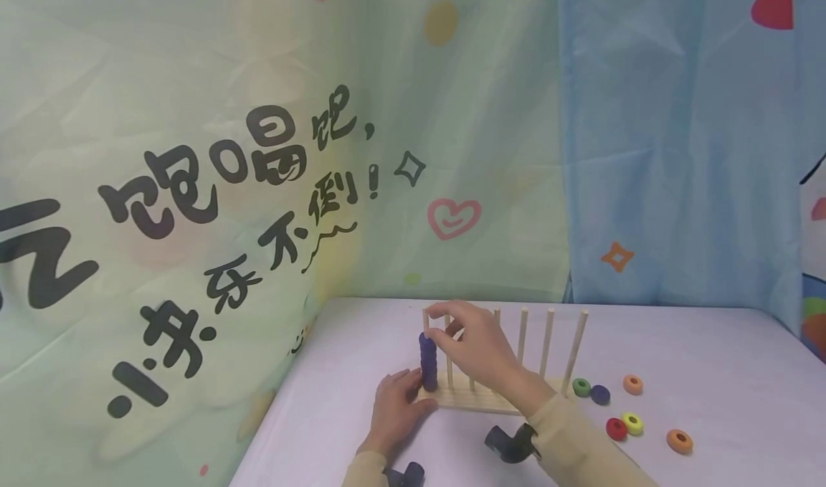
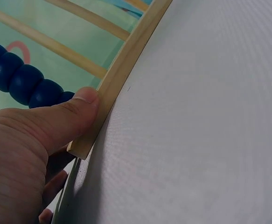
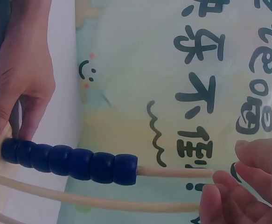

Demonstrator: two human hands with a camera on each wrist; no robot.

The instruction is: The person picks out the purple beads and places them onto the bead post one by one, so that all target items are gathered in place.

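A wooden peg rack (image 1: 480, 399) stands on the table, with a row of upright pegs. Several dark blue beads (image 3: 70, 161) are stacked on its leftmost peg, and the peg's bare tip sticks out above them. My left hand (image 1: 396, 412) grips the left end of the base; in the left wrist view the thumb (image 2: 82, 107) presses on the wood while the other fingers are partly hidden behind it. At the top of that same peg is my right hand (image 1: 480, 343), its fingers loosely bent around the tip. No bead shows between these fingers in the right wrist view.
Loose beads lie right of the rack: green (image 1: 581, 387), blue (image 1: 600, 395), red (image 1: 616, 429), yellow (image 1: 633, 424) and two orange ones, one (image 1: 633, 384) farther back and another (image 1: 680, 441) nearer. Printed curtains (image 1: 452, 150) hang behind the table. Black wrist devices (image 1: 510, 444) are on both arms.
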